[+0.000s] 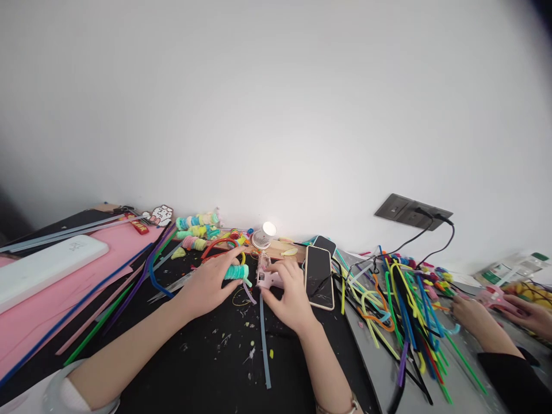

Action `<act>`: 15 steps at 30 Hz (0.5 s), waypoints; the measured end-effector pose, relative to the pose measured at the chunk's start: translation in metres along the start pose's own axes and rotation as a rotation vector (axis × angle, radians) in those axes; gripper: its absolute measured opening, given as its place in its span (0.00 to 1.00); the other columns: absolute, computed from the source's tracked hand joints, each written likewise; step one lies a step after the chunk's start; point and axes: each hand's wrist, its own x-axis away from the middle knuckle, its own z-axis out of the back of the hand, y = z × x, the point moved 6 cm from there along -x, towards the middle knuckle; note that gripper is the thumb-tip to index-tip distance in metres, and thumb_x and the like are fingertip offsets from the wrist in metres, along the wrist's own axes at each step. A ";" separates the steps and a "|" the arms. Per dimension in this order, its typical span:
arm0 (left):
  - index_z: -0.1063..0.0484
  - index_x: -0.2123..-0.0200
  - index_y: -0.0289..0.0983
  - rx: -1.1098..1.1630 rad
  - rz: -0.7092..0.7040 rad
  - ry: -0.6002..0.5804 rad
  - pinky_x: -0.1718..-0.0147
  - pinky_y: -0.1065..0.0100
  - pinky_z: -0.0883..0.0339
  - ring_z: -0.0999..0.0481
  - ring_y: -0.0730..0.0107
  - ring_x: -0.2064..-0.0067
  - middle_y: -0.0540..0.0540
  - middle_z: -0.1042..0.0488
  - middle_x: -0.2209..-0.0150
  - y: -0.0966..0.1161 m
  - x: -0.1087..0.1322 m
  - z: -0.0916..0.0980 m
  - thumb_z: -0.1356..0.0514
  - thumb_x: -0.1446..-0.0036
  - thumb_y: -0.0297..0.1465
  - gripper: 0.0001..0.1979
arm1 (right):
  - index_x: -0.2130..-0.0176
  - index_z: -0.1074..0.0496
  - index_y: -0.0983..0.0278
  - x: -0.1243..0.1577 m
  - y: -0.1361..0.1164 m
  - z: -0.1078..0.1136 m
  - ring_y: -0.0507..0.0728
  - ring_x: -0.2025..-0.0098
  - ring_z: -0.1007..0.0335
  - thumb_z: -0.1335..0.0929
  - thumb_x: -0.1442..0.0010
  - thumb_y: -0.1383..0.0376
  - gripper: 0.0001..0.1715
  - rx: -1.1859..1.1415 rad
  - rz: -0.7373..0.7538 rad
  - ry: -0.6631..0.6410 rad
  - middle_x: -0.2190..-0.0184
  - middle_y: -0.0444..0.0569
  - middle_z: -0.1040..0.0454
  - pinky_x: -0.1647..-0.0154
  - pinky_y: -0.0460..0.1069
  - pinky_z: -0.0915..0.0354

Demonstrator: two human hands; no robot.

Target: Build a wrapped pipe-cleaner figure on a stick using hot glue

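My left hand (206,285) is closed around a teal coiled pipe-cleaner piece (235,272) above the black mat (207,356). My right hand (290,293) grips a small pink glue gun (267,278), its nozzle pointing toward the teal coil. A grey glue stick (264,339) lies on the mat between my forearms. A phone with a cracked dark screen (319,276) lies just right of my right hand.
A heap of coloured pipe cleaners (405,299) covers the grey surface on the right, where another person's hands (472,315) hold a pink tool. Pink sheets (52,299), a white case (43,265) and long strips lie left. Finished coils (197,227) and a wall socket (411,211) stand behind.
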 end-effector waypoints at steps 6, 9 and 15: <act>0.47 0.34 0.42 0.014 -0.062 -0.064 0.50 0.57 0.31 0.24 0.55 0.48 0.40 0.23 0.49 0.009 0.001 -0.005 0.45 0.39 0.32 0.30 | 0.68 0.34 0.61 0.001 -0.022 -0.018 0.57 0.65 0.36 0.34 0.37 0.67 0.05 -0.049 0.132 -0.028 0.70 0.47 0.30 0.63 0.49 0.42; 0.47 0.35 0.42 0.019 -0.069 -0.102 0.50 0.57 0.31 0.24 0.55 0.49 0.41 0.23 0.51 0.012 0.001 -0.006 0.45 0.38 0.33 0.29 | 0.67 0.34 0.61 0.001 -0.021 -0.018 0.57 0.65 0.36 0.39 0.35 0.69 0.09 -0.051 0.138 -0.005 0.69 0.49 0.30 0.63 0.49 0.41; 0.48 0.34 0.43 0.023 -0.117 -0.152 0.46 0.56 0.34 0.28 0.54 0.43 0.41 0.26 0.44 0.012 0.002 -0.012 0.45 0.37 0.34 0.29 | 0.65 0.35 0.62 0.000 -0.012 -0.017 0.58 0.64 0.36 0.42 0.34 0.70 0.10 -0.094 0.078 -0.006 0.67 0.49 0.29 0.62 0.49 0.40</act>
